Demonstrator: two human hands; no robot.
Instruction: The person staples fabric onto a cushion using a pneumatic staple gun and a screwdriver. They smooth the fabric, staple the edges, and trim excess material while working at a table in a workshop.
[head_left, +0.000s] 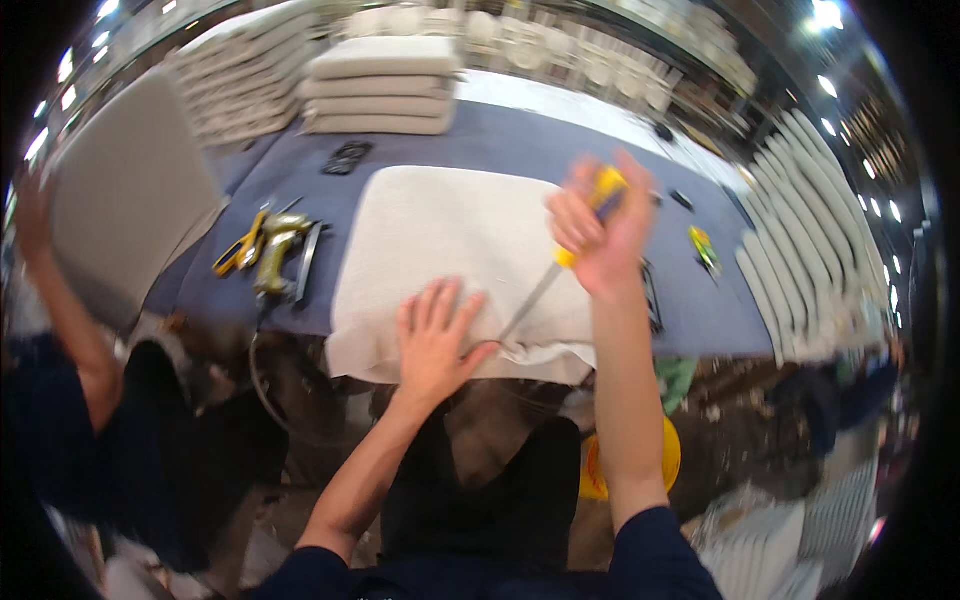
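A cream fabric-covered seat pad (440, 225) lies in front of me, its near edge overhanging the table with loose, wrinkled cloth. My left hand (432, 345) rests flat on that near edge with its fingers spread. Raised above the pad's right side, my right hand (610, 240) is wrapped round the yellow-and-dark handle of a screwdriver (530, 303). Its long metal shaft slants down to the left, and the tip meets the fabric at the near edge, close to my left thumb. The right hand is slightly blurred.
On the blue-grey table (400, 150), a staple gun (280, 255) with a hose lies left of the pad, beside a yellow-handled tool (238, 255). A green cutter (704, 250) lies right. Pads are stacked behind (380, 90) and right (805, 230). Another person (80, 370) touches a large panel (130, 190).
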